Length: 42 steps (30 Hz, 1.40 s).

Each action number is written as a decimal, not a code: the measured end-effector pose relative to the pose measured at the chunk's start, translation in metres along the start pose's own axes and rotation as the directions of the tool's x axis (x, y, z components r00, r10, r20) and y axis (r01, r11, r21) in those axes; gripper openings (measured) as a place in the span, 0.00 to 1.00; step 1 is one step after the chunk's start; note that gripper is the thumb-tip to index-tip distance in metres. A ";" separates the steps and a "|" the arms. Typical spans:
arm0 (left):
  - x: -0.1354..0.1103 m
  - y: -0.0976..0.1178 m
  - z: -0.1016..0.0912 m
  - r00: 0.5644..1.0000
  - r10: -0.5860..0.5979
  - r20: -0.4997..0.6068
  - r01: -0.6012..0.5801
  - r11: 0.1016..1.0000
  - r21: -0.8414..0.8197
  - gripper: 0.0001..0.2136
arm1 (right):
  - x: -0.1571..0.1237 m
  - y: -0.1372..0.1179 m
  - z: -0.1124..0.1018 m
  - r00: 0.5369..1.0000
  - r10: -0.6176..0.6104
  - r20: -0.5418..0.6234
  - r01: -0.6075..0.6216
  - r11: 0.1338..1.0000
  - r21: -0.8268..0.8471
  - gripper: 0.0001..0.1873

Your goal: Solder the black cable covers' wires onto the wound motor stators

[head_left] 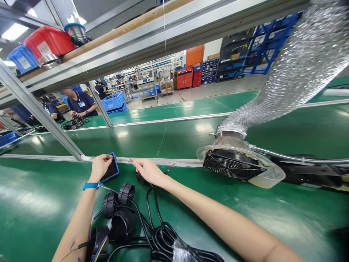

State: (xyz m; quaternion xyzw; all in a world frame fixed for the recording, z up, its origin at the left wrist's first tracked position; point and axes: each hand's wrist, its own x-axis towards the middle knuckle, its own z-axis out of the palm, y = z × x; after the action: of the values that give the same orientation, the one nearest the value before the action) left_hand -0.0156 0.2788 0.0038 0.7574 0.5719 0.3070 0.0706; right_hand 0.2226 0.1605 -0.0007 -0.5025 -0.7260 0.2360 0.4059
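At the right grip (pixel 148 171), I record thumb and finger closed on a thin wire end (pixel 131 160), its tip pointing to about 10 o'clock. A dark round part (pixel 140 177) sits under that grip, mostly hidden by it. The left grip (pixel 100 165) is over the blue tray (pixel 117 171), fingers bent down at its rim; I cannot tell whether they hold anything.

Governing relation: from the right grip the tray lies at 9 o'clock, a short gap of counter (pixel 40 203) between them, and the wire's long axis runs roughly toward that gap. The left grip is clearly the nearer to the tray, whose visible side runs from 11 to 5 o'clock. Its dark contents are too small for me to identify.

Further out, I note black round housings (pixel 127 193) at 7 o'clock from the right grip and a coil of black cable (pixel 166 238) near 6. The fan (pixel 231 165) stands well apart at 3 o'clock, under a silver duct (pixel 294 69).
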 end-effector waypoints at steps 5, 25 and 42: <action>0.003 -0.005 -0.001 0.999 -0.002 0.052 0.010 0.988 -0.154 0.16 | 0.005 0.001 -0.003 0.999 0.024 -0.031 -0.018 0.984 0.178 0.25; -0.028 0.079 -0.020 0.966 0.169 0.196 0.048 0.628 -0.777 0.18 | 0.009 0.003 0.002 0.972 0.232 -0.025 -0.178 0.807 0.563 0.09; -0.031 0.089 -0.028 0.962 0.163 0.219 0.039 0.710 -0.703 0.20 | 0.004 -0.001 0.001 0.982 0.180 -0.049 -0.133 0.862 0.490 0.09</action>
State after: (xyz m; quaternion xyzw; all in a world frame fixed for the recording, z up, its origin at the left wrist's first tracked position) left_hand 0.0376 0.2140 0.0549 0.7267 0.3719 0.3989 0.4177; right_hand 0.2206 0.1642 0.0014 -0.4526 -0.5809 0.4186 0.5315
